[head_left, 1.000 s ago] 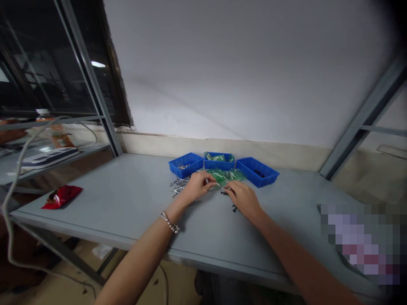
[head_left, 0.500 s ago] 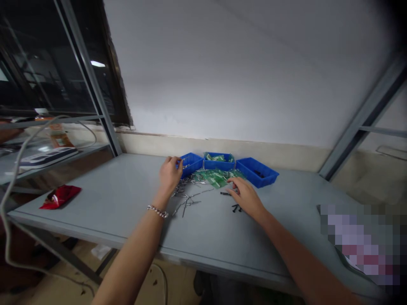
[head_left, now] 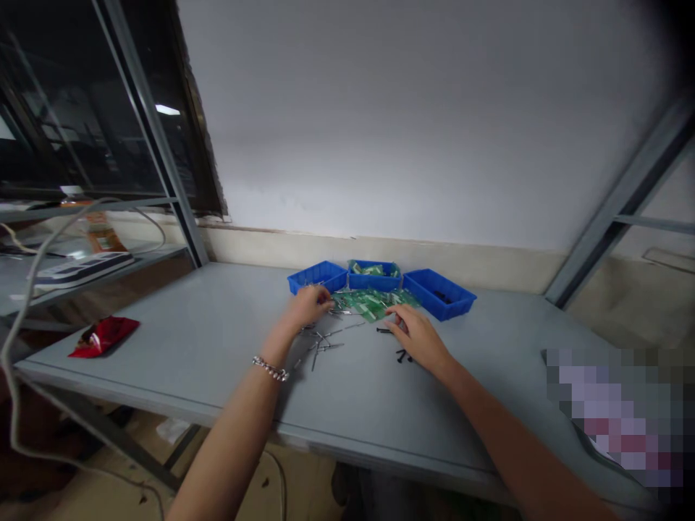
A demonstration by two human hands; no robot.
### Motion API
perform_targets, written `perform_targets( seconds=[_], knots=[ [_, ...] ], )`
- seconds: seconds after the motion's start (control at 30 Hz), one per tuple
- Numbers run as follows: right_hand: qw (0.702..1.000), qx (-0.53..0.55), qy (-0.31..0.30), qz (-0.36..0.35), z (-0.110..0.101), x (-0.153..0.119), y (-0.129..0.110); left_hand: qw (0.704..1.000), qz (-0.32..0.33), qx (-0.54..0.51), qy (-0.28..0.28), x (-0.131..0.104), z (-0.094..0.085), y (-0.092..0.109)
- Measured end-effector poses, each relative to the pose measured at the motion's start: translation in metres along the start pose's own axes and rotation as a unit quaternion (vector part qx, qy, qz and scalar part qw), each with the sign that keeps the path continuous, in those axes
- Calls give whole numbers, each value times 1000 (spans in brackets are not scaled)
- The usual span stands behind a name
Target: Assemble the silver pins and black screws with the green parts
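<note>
My left hand (head_left: 310, 307) is closed, its fingers drawn together over the left part of a pile of thin silver metal pins (head_left: 321, 340). Whatever lies between those fingertips is too small to make out. My right hand (head_left: 417, 333) is half curled, with a gap between thumb and forefinger, and I see nothing held in it. It hovers beside black screws (head_left: 402, 356) and the small green packets (head_left: 372, 304). Behind the pile are a left blue bin (head_left: 318, 275), a middle blue bin (head_left: 374, 281) holding green packets, and a right blue bin (head_left: 439, 295) with dark pieces inside.
A red wrapper (head_left: 106, 336) lies at the left of the grey table (head_left: 217, 325). A bottle (head_left: 100, 228) and a white power strip (head_left: 81, 268) are on the neighbouring table, with a cable (head_left: 11, 383) hanging down. A blurred-out object (head_left: 613, 412) lies at right.
My left hand has moved from the left blue bin toward me and right, down onto the silver pins. My right hand has stayed almost still.
</note>
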State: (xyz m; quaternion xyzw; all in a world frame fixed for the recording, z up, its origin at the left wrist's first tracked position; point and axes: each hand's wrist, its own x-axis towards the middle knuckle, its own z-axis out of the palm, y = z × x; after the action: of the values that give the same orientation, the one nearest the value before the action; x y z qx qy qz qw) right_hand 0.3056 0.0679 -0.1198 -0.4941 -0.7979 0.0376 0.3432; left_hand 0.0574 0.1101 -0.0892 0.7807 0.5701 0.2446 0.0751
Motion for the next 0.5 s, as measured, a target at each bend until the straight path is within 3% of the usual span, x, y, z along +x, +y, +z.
perform_targets(
  seconds=[0.1, 0.23, 0.37, 0.5],
  knots=[
    [1000, 3, -10, -1, 0, 0, 1, 984, -22, 15, -176, -4, -3, 3],
    [1000, 6, -23, 2, 0, 1, 1, 966, -18, 48, -254, -8, -6, 6],
    [1000, 11, -27, 2, 1, 1, -1, 960, -8, 72, -272, -8, -1, 6],
    [1000, 17, -20, 0, 1, 1, -2, 976, 2, 63, -210, -6, 6, 7]
  ],
)
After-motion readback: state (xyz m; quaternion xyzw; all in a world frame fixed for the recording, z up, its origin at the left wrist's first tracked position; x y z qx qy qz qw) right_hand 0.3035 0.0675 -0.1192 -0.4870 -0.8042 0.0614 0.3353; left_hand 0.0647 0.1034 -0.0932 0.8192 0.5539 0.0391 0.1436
